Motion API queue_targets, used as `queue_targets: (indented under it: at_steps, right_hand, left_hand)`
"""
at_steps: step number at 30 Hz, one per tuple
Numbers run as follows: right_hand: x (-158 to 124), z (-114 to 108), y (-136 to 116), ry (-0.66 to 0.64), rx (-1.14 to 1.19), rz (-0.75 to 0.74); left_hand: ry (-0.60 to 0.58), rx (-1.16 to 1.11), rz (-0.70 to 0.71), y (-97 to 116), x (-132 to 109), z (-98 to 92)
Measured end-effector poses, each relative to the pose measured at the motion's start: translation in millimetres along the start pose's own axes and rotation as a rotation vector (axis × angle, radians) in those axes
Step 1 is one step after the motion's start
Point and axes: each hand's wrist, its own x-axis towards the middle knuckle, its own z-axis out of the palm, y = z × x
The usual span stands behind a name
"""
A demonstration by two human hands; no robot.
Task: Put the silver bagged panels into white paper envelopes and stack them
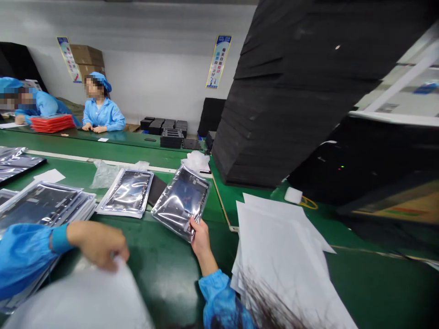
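My left hand [99,242] pinches the upper corner of a white paper sheet [92,301], both smeared by motion at the lower left. In my right hand [200,240] is a flat dark panel in a clear plastic bag [183,198], tilted and gripped by its lower edge with the thumb on top. Left of it, a similar bagged panel [128,192] lies on white sheets. A stack of bagged panels with paper between them [44,203] sits beyond my left forearm. To the right of my right arm lies a loose pile of white paper [277,246].
A tall stack of black foam sheets [274,100] leans up at the right on the green table [164,265]. Crumpled clear plastic [106,173] lies behind the panels. Across the table are two people in blue, a red stack [53,123] and black trays [171,137].
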Motion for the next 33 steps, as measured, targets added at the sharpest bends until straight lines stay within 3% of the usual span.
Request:
queue_targets:
  at_steps: [1, 4, 8, 14, 17, 20, 22, 24, 26, 30, 33]
  right_hand:
    - [-1, 1, -1, -0.001, -0.009, -0.007]
    - [-2, 3, -1, -0.005, -0.029, -0.018]
    - [-2, 2, 1, 0.007, -0.033, -0.016]
    - [3, -6, 5, 0.086, 0.028, -0.017]
    - [8, -10, 5, 0.137, 0.071, -0.038]
    - [9, -12, 3, 0.159, 0.094, -0.044]
    - [6, -11, 2, 0.161, 0.088, -0.042]
    - [1, -10, 0, 0.155, 0.068, -0.036]
    - [-6, -10, -1, 0.148, 0.036, -0.028]
    - [-19, -12, 0, 0.156, -0.037, -0.009]
    - [-28, -11, 4, 0.156, -0.110, -0.001]
  left_hand:
    - [-0.065, 0.015, 0.084, 3, 16, -1.8]
    - [-0.106, 0.055, 0.154, 15, 50, 0.4]
    - [-0.058, 0.109, 0.121, 37, 63, 22.0]
    - [0.118, 0.199, -0.169, 106, 29, 77.0]
    - [0.144, 0.148, -0.181, 141, 3, 114.5]
    - [0.225, -0.015, -0.223, 154, -13, 146.1]
    - [0.254, -0.147, -0.224, 149, -18, 154.1]
    - [0.282, -0.283, -0.221, 135, -22, 147.9]
    - [0.328, -0.331, -0.193, 115, -27, 129.1]
    - [0.530, -0.235, -0.127, 70, -41, 77.3]
    - [0.619, -0.137, -0.135, 49, -52, 52.5]
